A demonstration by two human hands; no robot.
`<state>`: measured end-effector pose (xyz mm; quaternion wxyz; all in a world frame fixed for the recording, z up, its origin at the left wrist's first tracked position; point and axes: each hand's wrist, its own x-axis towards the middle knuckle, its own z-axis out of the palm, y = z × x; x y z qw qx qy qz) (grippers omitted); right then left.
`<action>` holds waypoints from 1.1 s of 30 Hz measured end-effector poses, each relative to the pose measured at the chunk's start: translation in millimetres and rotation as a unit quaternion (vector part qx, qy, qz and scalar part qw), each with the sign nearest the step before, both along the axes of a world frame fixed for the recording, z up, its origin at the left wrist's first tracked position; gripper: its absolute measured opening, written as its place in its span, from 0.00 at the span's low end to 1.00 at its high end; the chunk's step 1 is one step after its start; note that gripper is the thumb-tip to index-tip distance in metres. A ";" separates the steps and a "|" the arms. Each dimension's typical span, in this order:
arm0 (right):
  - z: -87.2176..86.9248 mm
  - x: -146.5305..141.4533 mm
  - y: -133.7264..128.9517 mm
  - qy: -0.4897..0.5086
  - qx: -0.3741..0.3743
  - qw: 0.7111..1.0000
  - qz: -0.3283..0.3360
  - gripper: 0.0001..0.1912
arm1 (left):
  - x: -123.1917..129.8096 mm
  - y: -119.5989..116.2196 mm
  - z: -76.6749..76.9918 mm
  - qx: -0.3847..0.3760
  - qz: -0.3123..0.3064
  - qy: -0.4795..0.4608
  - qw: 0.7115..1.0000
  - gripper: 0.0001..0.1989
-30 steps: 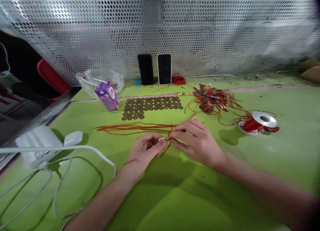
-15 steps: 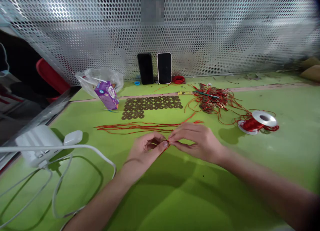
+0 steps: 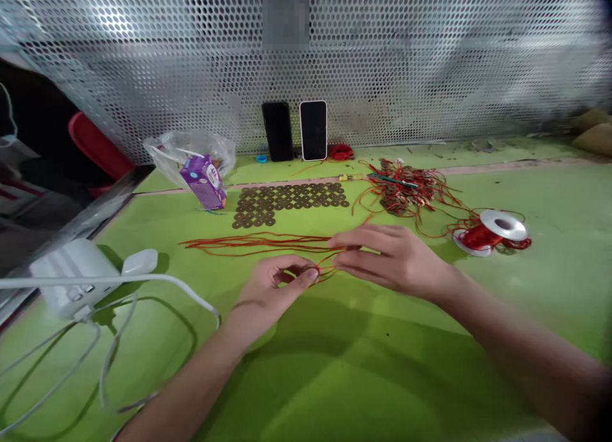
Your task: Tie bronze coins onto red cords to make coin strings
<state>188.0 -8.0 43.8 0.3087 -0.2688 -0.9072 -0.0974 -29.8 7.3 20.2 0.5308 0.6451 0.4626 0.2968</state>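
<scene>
Between the thumb and fingers of my left hand (image 3: 280, 286) is a coin, mostly hidden, with red cord at its edge. My right hand (image 3: 389, 260) is just to the right, its fingers closed on the loose red cord (image 3: 327, 267) that runs from the coin. Behind both hands lies a bundle of cut red cords (image 3: 258, 242), stretched sideways on the green table (image 3: 325, 378). Beyond it, several brown coins with centre holes (image 3: 291, 196) are laid out in rows.
To the right are a heap of corded coins (image 3: 406, 184) and a spool of red cord (image 3: 482, 238). Two phones (image 3: 313, 131) lean on the perforated metal panel (image 3: 406, 66). A purple box (image 3: 204, 184), plastic bag (image 3: 157, 152) and white charger (image 3: 71, 279) with cables occupy the left.
My right hand has moved a little right and away from the left, drawing the red cord out between them. My left hand stays nearly in place.
</scene>
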 end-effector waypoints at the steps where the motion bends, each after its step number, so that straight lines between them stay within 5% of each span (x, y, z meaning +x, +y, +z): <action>1: 2.6 2.5 0.2 0.003 0.002 1.000 -0.013 0.08 | -0.9 0.8 0.9 0.006 0.010 0.009 1.000 0.09; 5: 13.9 9.9 -1.5 0.016 0.007 0.999 -0.039 0.04 | -3.4 1.1 3.6 0.030 0.029 0.045 0.998 0.09; 10: 13.6 1.6 -2.5 0.107 -0.018 0.994 -0.016 0.02 | 1.1 -6.5 3.3 0.115 -0.046 0.105 0.987 0.06; 14: -3.0 -12.2 3.7 0.112 -0.121 0.986 -0.023 0.04 | 5.0 -12.5 -0.7 0.246 -0.093 0.060 0.963 0.04; 18: -16.0 -17.4 8.4 0.060 -0.247 0.966 -0.045 0.04 | 4.1 -12.9 -0.5 0.325 -0.033 0.033 0.945 0.04; 26: -16.7 -15.2 8.9 0.062 -0.289 0.954 -0.045 0.06 | 4.2 -13.6 7.5 0.297 -0.002 0.024 0.955 0.05; 33: -7.4 -21.7 -1.9 0.173 -0.229 0.956 -0.070 0.07 | 6.1 -14.9 5.6 0.271 0.032 0.029 0.962 0.04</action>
